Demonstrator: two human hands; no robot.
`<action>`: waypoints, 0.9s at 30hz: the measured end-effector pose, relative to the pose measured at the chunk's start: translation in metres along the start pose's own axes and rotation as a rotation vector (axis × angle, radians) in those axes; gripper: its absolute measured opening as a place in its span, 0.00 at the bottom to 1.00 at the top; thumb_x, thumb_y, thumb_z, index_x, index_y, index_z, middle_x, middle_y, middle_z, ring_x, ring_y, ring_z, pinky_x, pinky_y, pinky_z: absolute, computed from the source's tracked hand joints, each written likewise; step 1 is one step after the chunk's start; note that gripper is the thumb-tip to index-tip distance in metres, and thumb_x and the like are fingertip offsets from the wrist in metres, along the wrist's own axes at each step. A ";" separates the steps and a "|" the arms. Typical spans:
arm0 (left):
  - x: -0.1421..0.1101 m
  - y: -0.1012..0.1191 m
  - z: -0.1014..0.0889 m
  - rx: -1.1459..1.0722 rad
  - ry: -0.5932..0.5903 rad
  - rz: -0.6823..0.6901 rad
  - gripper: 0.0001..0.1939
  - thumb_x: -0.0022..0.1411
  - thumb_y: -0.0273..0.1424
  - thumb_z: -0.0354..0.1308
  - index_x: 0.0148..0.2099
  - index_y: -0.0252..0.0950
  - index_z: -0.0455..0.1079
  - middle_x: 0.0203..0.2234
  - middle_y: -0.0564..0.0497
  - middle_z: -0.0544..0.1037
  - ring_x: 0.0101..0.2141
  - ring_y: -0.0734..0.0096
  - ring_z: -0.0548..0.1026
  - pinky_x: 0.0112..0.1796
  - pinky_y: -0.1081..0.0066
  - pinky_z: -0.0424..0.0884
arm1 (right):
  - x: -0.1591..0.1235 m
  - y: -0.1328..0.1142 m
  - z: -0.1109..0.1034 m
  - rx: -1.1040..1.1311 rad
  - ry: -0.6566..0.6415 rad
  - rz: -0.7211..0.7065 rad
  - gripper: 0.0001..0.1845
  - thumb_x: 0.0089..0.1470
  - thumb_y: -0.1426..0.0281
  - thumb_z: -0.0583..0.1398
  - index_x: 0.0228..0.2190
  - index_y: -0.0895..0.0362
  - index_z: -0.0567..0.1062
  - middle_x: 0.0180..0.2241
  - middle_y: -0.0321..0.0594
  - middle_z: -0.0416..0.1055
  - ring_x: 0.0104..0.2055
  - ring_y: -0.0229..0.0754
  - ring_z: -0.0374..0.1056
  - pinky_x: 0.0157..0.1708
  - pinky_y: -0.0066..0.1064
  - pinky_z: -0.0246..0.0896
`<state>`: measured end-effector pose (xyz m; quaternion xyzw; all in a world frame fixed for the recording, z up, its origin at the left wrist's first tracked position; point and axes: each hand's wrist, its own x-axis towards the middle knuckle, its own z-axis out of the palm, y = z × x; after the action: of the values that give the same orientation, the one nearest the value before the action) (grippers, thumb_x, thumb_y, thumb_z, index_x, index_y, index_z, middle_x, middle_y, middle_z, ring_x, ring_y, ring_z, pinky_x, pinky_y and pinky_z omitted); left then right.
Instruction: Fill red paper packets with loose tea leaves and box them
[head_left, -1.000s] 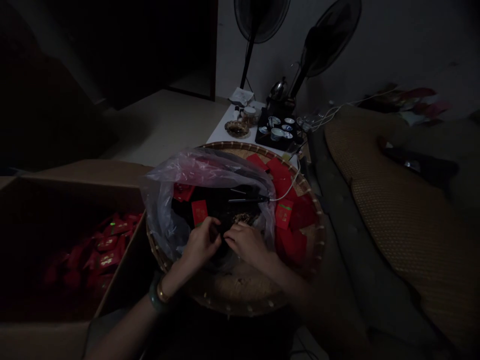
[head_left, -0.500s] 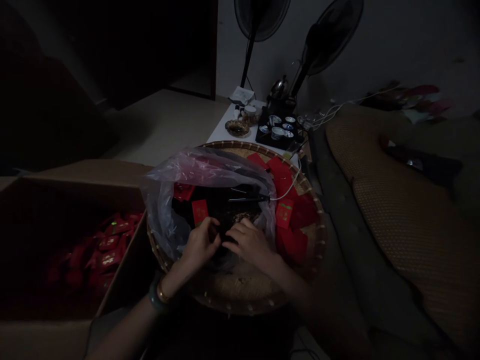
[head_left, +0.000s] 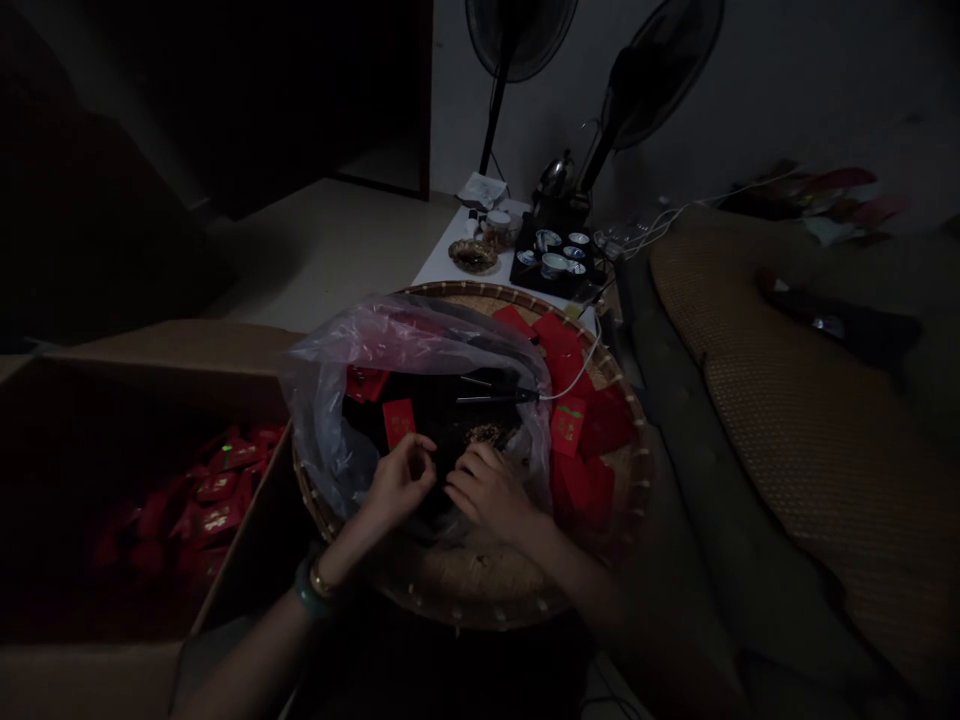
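Observation:
A round woven tray (head_left: 480,590) lies in front of me with a clear plastic bag (head_left: 337,400) opened on it. Dark loose material (head_left: 450,420) fills the bag, and a small red packet (head_left: 398,422) stands in it. My left hand (head_left: 401,480) is curled at the bag's near edge, fingers pinched on something I cannot make out. My right hand (head_left: 491,490) is beside it, fingers bent into the dark material. More red packets (head_left: 577,420) lie on the tray's right side. A thin dark tool (head_left: 495,397) with a white cord rests across the bag.
An open cardboard box (head_left: 112,480) at left holds several red packets. Behind the tray stands a white table (head_left: 442,260) with a tea set (head_left: 555,255), a kettle and a small dish. Two standing fans (head_left: 517,40) are at the back. A woven mat (head_left: 810,400) covers the right.
Both hands stayed at the bag's near edge. The left hand's fingers have uncurled a little and the right hand has shifted slightly toward me.

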<state>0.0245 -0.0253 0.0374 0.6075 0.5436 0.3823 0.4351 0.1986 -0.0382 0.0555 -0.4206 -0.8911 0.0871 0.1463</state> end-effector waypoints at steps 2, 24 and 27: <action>0.001 -0.002 -0.001 -0.002 0.002 -0.019 0.11 0.49 0.28 0.52 0.38 0.35 0.66 0.21 0.57 0.68 0.23 0.77 0.68 0.26 0.77 0.64 | -0.001 0.001 0.000 0.005 0.002 0.009 0.07 0.57 0.69 0.56 0.34 0.57 0.74 0.33 0.42 0.69 0.43 0.45 0.59 0.43 0.37 0.58; 0.000 0.001 0.003 -0.123 -0.087 -0.032 0.11 0.50 0.30 0.54 0.39 0.35 0.65 0.20 0.58 0.66 0.22 0.78 0.66 0.26 0.77 0.64 | 0.008 -0.011 0.004 -0.146 -0.180 0.117 0.05 0.52 0.71 0.60 0.34 0.56 0.74 0.34 0.44 0.69 0.43 0.49 0.59 0.41 0.40 0.57; 0.000 0.001 0.003 -0.113 -0.076 -0.042 0.11 0.50 0.29 0.54 0.38 0.35 0.65 0.20 0.58 0.66 0.22 0.78 0.66 0.26 0.77 0.64 | 0.010 -0.011 0.004 -0.168 -0.198 0.120 0.05 0.54 0.73 0.58 0.30 0.56 0.75 0.33 0.44 0.69 0.42 0.48 0.60 0.40 0.39 0.57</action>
<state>0.0271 -0.0259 0.0373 0.5844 0.5168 0.3799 0.4970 0.1832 -0.0377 0.0563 -0.4730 -0.8787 0.0619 0.0167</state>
